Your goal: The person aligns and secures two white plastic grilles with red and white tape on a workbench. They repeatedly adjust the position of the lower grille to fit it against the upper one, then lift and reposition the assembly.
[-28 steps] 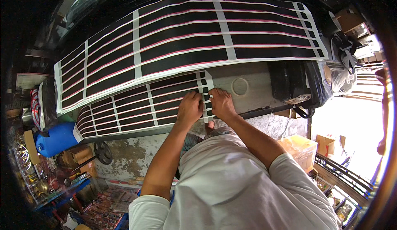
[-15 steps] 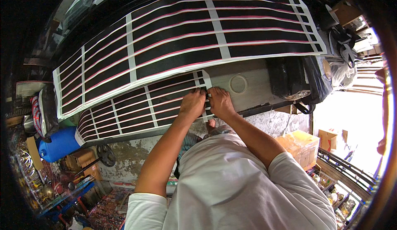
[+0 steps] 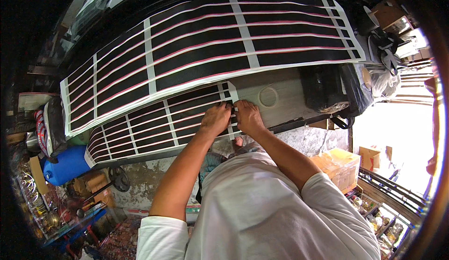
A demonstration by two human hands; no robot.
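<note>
left hand [image 3: 216, 119] | fingers pinch white tape strip [image 3: 232, 112] | right hand [image 3: 248, 116] grips same strip (near striped sheet [image 3: 154, 124]) | table [image 3: 290, 98]

both hands [image 3: 232, 118] together, fingers [image 3: 228, 106] curled

A cluttered street-side workshop: worn workbench [image 3: 290, 98], blue barrel [image 3: 68, 166], stacked cardboard boxes [image 3: 339, 164].
</note>
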